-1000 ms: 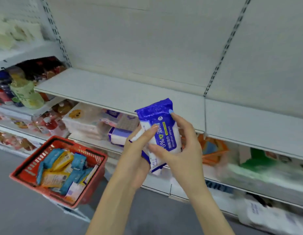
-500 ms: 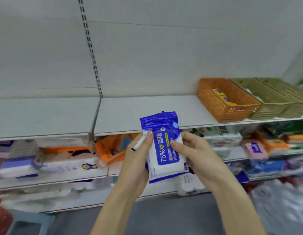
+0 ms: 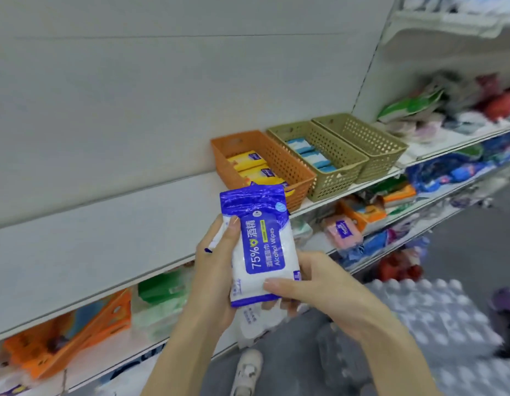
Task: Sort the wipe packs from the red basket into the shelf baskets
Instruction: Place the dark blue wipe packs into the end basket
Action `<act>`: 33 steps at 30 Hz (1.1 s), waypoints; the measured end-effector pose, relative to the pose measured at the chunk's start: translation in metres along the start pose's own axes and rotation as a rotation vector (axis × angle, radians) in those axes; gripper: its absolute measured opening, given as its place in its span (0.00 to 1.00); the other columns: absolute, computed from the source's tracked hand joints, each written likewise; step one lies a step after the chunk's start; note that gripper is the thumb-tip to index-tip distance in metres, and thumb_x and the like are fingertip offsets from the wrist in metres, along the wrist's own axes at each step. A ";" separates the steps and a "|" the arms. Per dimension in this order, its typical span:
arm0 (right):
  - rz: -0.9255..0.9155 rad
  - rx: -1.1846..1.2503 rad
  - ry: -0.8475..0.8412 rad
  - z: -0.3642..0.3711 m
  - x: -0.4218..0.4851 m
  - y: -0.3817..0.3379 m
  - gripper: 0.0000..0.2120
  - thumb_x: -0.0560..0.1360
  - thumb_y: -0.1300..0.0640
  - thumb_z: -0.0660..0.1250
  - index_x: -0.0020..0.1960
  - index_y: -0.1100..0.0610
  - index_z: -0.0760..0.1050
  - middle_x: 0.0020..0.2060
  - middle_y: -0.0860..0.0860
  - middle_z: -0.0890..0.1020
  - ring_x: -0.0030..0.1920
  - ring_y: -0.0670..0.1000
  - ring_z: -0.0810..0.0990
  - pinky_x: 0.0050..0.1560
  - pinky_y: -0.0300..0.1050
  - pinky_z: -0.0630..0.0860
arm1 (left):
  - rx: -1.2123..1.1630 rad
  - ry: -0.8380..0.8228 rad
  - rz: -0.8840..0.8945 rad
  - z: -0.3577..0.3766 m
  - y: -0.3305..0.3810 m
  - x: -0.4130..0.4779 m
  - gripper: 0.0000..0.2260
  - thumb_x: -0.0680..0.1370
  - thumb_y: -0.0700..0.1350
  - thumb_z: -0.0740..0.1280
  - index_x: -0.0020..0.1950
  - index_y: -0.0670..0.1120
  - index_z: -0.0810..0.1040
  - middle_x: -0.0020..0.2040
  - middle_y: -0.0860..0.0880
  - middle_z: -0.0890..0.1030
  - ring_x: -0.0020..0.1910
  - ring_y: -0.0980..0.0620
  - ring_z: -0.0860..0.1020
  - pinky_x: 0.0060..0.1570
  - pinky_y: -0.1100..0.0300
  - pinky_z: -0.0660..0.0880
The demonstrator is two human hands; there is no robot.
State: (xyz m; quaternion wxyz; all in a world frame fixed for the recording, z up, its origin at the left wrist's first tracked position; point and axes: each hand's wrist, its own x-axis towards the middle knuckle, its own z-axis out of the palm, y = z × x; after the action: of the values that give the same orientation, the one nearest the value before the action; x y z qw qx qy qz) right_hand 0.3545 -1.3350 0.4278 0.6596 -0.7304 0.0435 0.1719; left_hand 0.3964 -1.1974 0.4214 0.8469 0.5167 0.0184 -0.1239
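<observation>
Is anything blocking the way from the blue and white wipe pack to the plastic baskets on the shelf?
Nothing visible does. The left hand and right hand hold the blue and white wipe pack in front of the orange plastic basket and two olive baskets, all open-topped.

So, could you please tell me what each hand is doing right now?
Left hand: holding the alcohol wipe pack.
Right hand: holding the same pack.
</observation>
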 end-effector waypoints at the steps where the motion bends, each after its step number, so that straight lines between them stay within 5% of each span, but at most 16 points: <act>1: 0.007 -0.009 0.005 -0.016 0.010 -0.001 0.04 0.74 0.58 0.68 0.46 0.58 0.79 0.32 0.51 0.84 0.27 0.44 0.77 0.30 0.35 0.74 | -0.017 -0.018 0.005 0.011 -0.003 0.019 0.08 0.78 0.49 0.62 0.52 0.49 0.79 0.46 0.45 0.85 0.37 0.48 0.83 0.35 0.53 0.80; 5: -0.023 0.085 0.119 -0.084 0.051 -0.010 0.11 0.67 0.50 0.69 0.38 0.58 0.82 0.26 0.54 0.82 0.21 0.45 0.73 0.25 0.35 0.70 | -0.094 -0.115 -0.034 0.063 -0.014 0.095 0.09 0.78 0.48 0.62 0.54 0.47 0.78 0.47 0.44 0.85 0.37 0.49 0.84 0.32 0.56 0.80; 12: -0.112 0.359 0.336 -0.188 0.095 -0.014 0.10 0.68 0.58 0.73 0.28 0.57 0.81 0.21 0.54 0.78 0.19 0.43 0.70 0.23 0.31 0.65 | -0.053 -0.308 -0.115 0.160 -0.027 0.196 0.11 0.70 0.42 0.69 0.52 0.46 0.80 0.49 0.41 0.84 0.39 0.48 0.83 0.37 0.54 0.81; 15: -0.120 0.491 0.344 -0.228 0.109 -0.006 0.07 0.64 0.54 0.75 0.36 0.58 0.83 0.20 0.54 0.77 0.21 0.46 0.72 0.28 0.39 0.64 | -0.020 -0.317 -0.165 0.197 -0.041 0.225 0.10 0.70 0.41 0.69 0.50 0.47 0.81 0.48 0.41 0.84 0.38 0.48 0.83 0.35 0.55 0.81; 17: -0.124 0.507 0.339 -0.258 0.119 -0.003 0.13 0.60 0.51 0.75 0.39 0.59 0.83 0.24 0.55 0.79 0.23 0.48 0.75 0.30 0.44 0.66 | 0.007 -0.298 -0.173 0.221 -0.049 0.245 0.08 0.69 0.41 0.69 0.47 0.48 0.82 0.46 0.42 0.85 0.37 0.49 0.84 0.33 0.56 0.81; 21: -0.089 0.304 0.275 -0.326 0.137 -0.007 0.14 0.64 0.56 0.74 0.49 0.57 0.81 0.43 0.52 0.86 0.41 0.49 0.84 0.34 0.39 0.78 | 0.065 -0.247 -0.155 0.255 -0.064 0.278 0.07 0.69 0.40 0.69 0.41 0.52 0.84 0.44 0.44 0.86 0.37 0.49 0.84 0.31 0.57 0.81; 26: -0.060 0.358 0.305 -0.396 0.164 -0.016 0.17 0.67 0.55 0.68 0.53 0.61 0.77 0.44 0.54 0.86 0.44 0.51 0.85 0.40 0.42 0.81 | 0.083 -0.248 -0.196 0.284 -0.083 0.313 0.16 0.69 0.43 0.71 0.56 0.50 0.81 0.53 0.41 0.84 0.48 0.43 0.84 0.45 0.47 0.81; 33: 0.093 0.650 0.548 -0.463 0.221 0.000 0.12 0.73 0.61 0.68 0.56 0.62 0.76 0.44 0.57 0.86 0.39 0.55 0.84 0.37 0.48 0.82 | -0.076 0.073 -0.135 0.263 -0.084 0.356 0.17 0.75 0.46 0.61 0.63 0.44 0.77 0.58 0.46 0.83 0.56 0.46 0.81 0.53 0.52 0.77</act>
State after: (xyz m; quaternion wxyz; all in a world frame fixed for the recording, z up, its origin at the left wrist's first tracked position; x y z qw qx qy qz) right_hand 0.6511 -1.7524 0.3926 0.8110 -0.5007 0.3019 -0.0218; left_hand 0.6963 -1.5335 0.4137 0.8545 0.4858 0.0887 -0.1612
